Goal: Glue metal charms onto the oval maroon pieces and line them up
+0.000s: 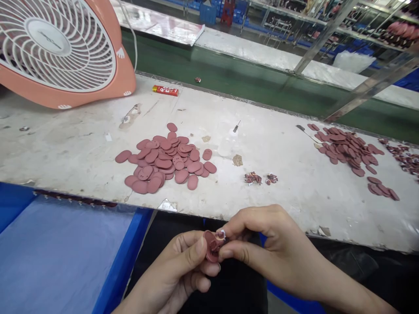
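Note:
Just off the table's near edge, my left hand (183, 266) is closed on a reddish-brown oval disc (209, 250), tilted on its side between thumb and fingers. My right hand (262, 242) pinches a small dark-red figure with a white curved part (221, 235) against the disc's face. Its exact shape is partly covered by my fingertips. Beyond my hands, a heap of similar oval discs (163, 159) lies on the table, some with small holes. To its right sit two small clumps of the brown-and-white figures (253, 178).
A pink fan (126, 83) stands at the back left, near a red tube-like pack (165, 90). A needle tip (236, 127) rests mid-table. More discs (348, 148) and figures (404, 159) lie right. A blue bin (111, 261) is at lower left; a green belt (229, 74) runs behind.

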### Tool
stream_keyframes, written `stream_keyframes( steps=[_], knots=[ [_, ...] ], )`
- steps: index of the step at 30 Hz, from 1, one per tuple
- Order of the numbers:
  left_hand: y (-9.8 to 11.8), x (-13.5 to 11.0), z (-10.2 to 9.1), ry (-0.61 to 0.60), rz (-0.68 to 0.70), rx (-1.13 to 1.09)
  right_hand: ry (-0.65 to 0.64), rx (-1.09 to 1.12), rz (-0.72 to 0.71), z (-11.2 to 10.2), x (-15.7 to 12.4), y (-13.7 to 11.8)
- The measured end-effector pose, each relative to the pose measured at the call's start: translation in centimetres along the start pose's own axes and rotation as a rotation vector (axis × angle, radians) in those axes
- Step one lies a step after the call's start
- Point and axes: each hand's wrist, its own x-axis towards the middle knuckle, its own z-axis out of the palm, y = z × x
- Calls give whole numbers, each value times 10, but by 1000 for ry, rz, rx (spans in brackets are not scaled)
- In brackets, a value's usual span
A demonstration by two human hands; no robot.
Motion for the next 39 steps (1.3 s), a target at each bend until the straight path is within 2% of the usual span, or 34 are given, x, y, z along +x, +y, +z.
stream_keyframes(
  steps=[14, 29, 39],
  knots=[
    [-2, -2, 3, 38, 57, -34, 94, 45, -21, 8, 2, -4],
    [-4, 0, 3, 45, 36, -62, 46, 47, 15, 3, 2, 3],
    [-1, -2, 3, 74, 16, -87, -17, 2, 11, 2, 2, -3]
  ],
)
